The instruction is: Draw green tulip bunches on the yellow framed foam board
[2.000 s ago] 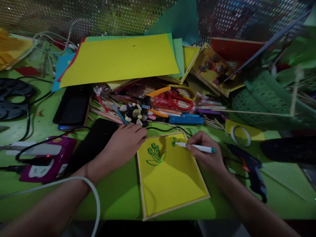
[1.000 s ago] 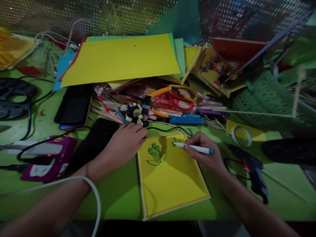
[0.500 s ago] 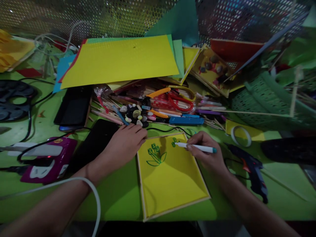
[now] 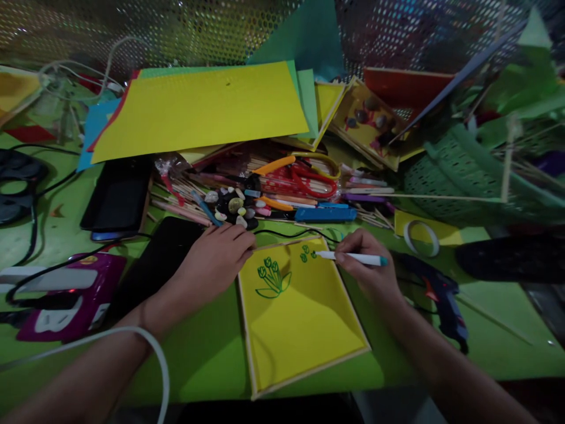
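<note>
While near far frame (image 4: pixel 304 335) edge, pen (image 4: pixel 353 258)

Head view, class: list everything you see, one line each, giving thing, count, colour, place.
framed board: one, yellow, front centre, green flowers drawn
marker: one, white with teal end, tip on board
paper sheet: one large, yellow, at back
scissors: one, red handles, central pile
pebbles: several, mixed colours, central pile
glue gun: one, dark, right of board
tape roll: one, white, right
basket: one, green, far right
table: one, green
left hand: resting at board's top-left corner
right hand: gripping marker
</note>
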Demonstrator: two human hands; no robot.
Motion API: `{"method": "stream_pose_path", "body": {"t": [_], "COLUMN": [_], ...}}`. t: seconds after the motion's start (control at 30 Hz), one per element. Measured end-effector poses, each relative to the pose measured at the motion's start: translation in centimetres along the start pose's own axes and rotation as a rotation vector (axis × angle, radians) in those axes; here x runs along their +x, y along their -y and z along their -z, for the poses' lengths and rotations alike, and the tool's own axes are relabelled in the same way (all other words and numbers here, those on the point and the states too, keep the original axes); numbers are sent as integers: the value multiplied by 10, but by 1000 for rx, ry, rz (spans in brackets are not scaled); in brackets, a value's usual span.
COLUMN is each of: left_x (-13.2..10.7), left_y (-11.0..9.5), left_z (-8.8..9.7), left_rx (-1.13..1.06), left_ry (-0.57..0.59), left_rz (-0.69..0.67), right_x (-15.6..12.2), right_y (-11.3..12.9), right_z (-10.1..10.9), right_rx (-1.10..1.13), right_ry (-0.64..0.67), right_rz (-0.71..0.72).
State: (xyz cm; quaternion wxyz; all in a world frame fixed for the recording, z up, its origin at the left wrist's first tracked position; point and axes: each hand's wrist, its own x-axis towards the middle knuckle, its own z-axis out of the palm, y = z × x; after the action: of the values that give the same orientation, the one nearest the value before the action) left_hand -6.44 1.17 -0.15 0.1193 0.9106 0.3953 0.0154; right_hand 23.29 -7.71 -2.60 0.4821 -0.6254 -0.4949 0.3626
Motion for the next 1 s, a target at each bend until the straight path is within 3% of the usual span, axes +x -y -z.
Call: {"method": "stream_pose_path", "body": {"t": [1.0], "left_x": [1], "left_y": [-1], "left_z": [2], "left_rx": [-15], "left_ry": [-10], "left_rz": [-1], "right_x": [1], "right_y": [2], "right_z": [-3], "right_rx": [-89], "right_ry": [4], "right_rz": [12]}}
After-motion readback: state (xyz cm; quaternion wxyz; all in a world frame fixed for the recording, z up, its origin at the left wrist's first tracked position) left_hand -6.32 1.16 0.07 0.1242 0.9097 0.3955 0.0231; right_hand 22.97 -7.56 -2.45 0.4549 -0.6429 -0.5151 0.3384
